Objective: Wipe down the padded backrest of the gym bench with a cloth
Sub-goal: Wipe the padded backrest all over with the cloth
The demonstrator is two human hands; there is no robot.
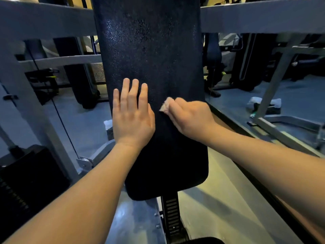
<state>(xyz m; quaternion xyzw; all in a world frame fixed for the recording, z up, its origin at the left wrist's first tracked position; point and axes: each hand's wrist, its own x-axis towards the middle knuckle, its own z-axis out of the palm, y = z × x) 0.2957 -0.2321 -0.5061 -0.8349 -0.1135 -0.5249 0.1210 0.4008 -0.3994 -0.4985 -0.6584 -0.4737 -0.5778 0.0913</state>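
Observation:
The black padded backrest [153, 55] of the gym bench runs up the middle of the view, its textured surface shining near the top. My left hand [131, 115] rests flat on its left side with the fingers straight and spread. My right hand [190, 117] is curled round a small pale cloth [166, 105] and holds it against the pad near the right edge. Only a corner of the cloth pokes out past the fingers.
Grey steel frame bars [49, 20] cross behind the backrest on both sides. A weight stack [22, 182] stands at lower left with a cable [58, 110] running up. The ridged adjustment post [171, 217] sits under the pad. A mirror [263, 85] lies to the right.

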